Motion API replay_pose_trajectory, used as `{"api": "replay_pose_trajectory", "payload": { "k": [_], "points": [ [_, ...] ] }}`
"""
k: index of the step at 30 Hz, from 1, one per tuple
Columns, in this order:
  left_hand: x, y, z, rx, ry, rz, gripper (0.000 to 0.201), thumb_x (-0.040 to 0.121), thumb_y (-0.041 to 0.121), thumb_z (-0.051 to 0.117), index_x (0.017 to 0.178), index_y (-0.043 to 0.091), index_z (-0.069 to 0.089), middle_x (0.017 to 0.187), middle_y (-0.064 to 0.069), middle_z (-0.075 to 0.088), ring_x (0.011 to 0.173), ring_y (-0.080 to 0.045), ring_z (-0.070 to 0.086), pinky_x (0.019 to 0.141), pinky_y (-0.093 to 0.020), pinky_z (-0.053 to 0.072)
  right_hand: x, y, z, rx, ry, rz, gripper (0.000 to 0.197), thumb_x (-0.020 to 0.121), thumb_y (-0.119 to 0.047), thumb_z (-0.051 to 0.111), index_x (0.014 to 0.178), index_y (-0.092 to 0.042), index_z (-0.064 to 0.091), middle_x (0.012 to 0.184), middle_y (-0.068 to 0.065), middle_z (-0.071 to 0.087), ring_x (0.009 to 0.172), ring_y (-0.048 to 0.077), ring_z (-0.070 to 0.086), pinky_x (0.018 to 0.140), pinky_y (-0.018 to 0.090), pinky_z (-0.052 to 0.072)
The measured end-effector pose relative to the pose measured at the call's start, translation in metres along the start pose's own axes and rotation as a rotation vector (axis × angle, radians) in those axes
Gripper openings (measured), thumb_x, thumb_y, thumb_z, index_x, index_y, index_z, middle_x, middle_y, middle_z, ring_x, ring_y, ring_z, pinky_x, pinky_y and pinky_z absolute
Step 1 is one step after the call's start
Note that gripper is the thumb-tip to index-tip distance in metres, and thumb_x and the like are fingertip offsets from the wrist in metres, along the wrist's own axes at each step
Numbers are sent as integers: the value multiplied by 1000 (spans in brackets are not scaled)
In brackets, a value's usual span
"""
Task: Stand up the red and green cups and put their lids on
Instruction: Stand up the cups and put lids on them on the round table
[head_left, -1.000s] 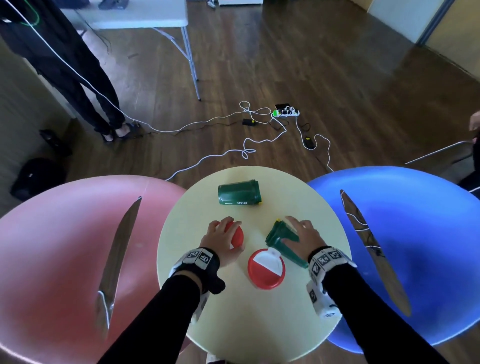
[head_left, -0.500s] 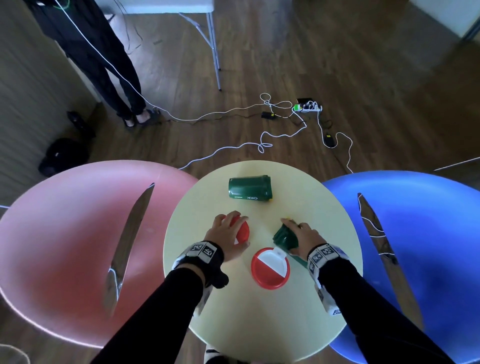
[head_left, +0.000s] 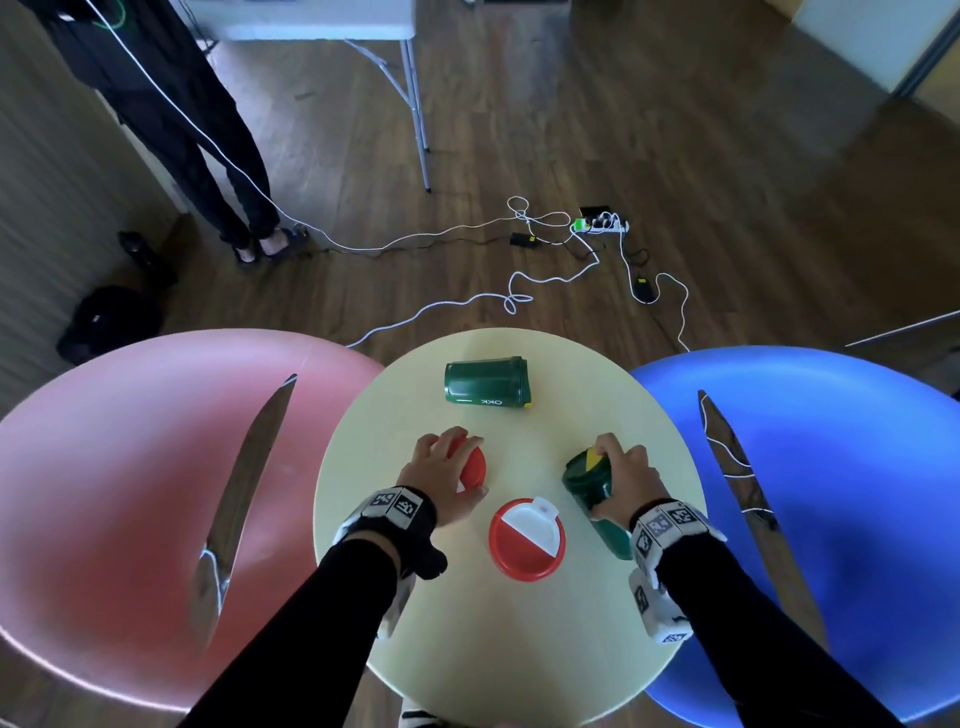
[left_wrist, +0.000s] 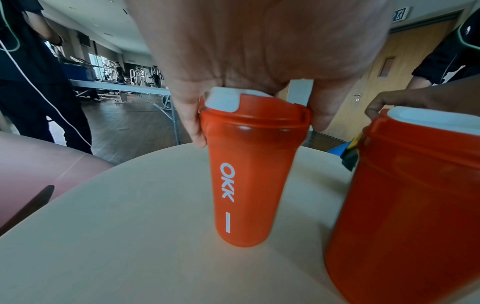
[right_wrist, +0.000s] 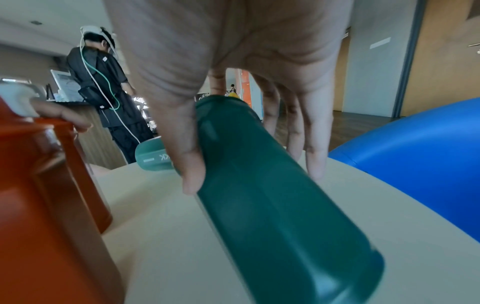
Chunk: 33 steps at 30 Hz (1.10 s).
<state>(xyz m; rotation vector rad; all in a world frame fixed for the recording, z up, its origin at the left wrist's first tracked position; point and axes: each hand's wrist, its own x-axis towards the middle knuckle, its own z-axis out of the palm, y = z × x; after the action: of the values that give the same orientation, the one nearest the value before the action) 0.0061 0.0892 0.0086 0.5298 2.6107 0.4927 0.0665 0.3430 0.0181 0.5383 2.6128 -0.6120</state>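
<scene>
While standing upright on the table (head_left: 467, 649) with lid on, gripped from above by the left hand (head_left: 441, 483), fingers and thumb curled round the lid rim, white flap under the palm: red cup (left_wrist: 249, 164). Just beside it, nearer and to the right, touched by neither hand: second red cup (head_left: 526, 540), likewise upright and lidded, white flap on top. Clasped round its upper body by the right hand (head_left: 628, 483), thumb on one side, fingers down the other: green cup (right_wrist: 259, 185), tilted, top leaning away, base toward the wrist, yellow tab at the top. Cannot tell whether the base touches the table. Lying on its side near the far edge, well apart from both hands: far green cup (head_left: 488, 382), white "OKK" lettering upside down. Flanking the table: pink chair (head_left: 130, 467) on the left, blue chair (head_left: 857, 493) on the right. Beyond, on the wood floor: white cables (head_left: 467, 306) and a standing person (head_left: 182, 130) in dark clothes.
</scene>
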Motion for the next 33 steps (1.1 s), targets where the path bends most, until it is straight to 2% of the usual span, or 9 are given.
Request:
{"api": "replay_pose_trajectory", "payload": {
  "k": [2, 6, 10, 16, 17, 20, 22, 29, 33],
  "points": [
    [0, 0, 0, 8, -6, -2, 66, 82, 49, 53, 140, 35, 24, 149, 9, 18, 135, -27, 14, 108, -46, 33, -4, 1, -3, 73, 47, -13, 68, 62, -10, 78, 104, -33, 29, 105, 5, 34, 85, 35, 54, 78, 43, 53],
    [0, 1, 1, 6, -2, -9, 67, 82, 50, 54, 140, 36, 23, 149, 10, 18, 136, -26, 13, 108, -45, 34, -11, 3, -6, 225, 145, -80, 60, 64, -11, 80, 97, -26, 33, 105, 7, 35, 79, 28, 53, 73, 31, 47],
    [-1, 0, 2, -3, 10, -6, 66, 82, 50, 54, 139, 36, 24, 149, 10, 18, 136, -26, 14, 107, -44, 34, -20, 5, -4, 272, 186, -81, 55, 63, -14, 81, 95, -21, 36, 107, 6, 35, 82, 30, 54, 76, 38, 51],
    [0, -1, 3, -2, 32, -2, 66, 81, 49, 54, 139, 36, 25, 148, 9, 21, 134, -27, 16, 107, -44, 35, -31, 15, 3, 357, 244, -35, 57, 60, -11, 84, 92, -10, 37, 109, 4, 32, 89, 29, 49, 87, 44, 48],
    [1, -1, 4, 1, 30, -2, 66, 81, 49, 54, 139, 36, 25, 148, 9, 20, 134, -27, 16, 107, -44, 35, -32, 17, 4, 352, 241, -36, 58, 59, -12, 84, 95, -10, 38, 112, 4, 32, 94, 30, 50, 89, 45, 48],
    [1, -1, 4, -2, 36, -4, 66, 81, 49, 55, 139, 36, 26, 148, 9, 21, 134, -27, 17, 107, -44, 35, -37, 22, 5, 327, 214, -10, 76, 58, -19, 84, 118, -17, 39, 126, 6, 31, 110, 33, 50, 92, 45, 49],
    [1, -1, 5, -13, 49, 0, 66, 80, 48, 56, 138, 36, 28, 147, 9, 23, 133, -27, 18, 107, -43, 35, -41, 23, 8, 302, 213, -7, 83, 59, -23, 84, 127, -21, 36, 129, 6, 29, 113, 34, 49, 91, 43, 49],
    [-1, -2, 0, -125, 57, 28, 70, 78, 46, 61, 140, 33, 31, 147, 8, 26, 133, -26, 22, 110, -35, 27, -42, 26, 12, 291, 210, -10, 85, 61, -23, 83, 131, -23, 35, 131, 7, 27, 116, 38, 47, 95, 43, 47],
    [0, -5, -8, -313, 70, -14, 85, 63, 49, 61, 140, 28, 32, 147, 4, 27, 134, -22, 28, 109, -34, 27, -42, 26, 9, 260, 186, -1, 86, 61, -31, 83, 131, -26, 33, 132, 5, 26, 119, 34, 45, 94, 45, 48]
  ]
}}
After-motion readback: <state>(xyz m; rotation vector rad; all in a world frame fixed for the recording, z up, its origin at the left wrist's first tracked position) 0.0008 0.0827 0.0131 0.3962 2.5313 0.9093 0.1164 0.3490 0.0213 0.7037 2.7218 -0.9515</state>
